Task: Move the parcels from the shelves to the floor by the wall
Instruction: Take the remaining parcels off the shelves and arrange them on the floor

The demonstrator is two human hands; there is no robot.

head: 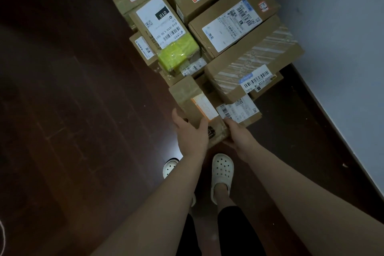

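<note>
Small brown taped cardboard parcel (193,100), left hand (190,133) and right hand (236,134) fingers (203,127) clamped round its near end, stacked labelled cardboard parcels (228,27) beyond them

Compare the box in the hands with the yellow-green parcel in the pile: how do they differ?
The box is brown cardboard with labels; the yellow-green parcel is wrapped in glossy film. The box is gripped by the left hand and right hand; the yellow-green parcel lies untouched among other parcels. Both are rectangular.
</note>
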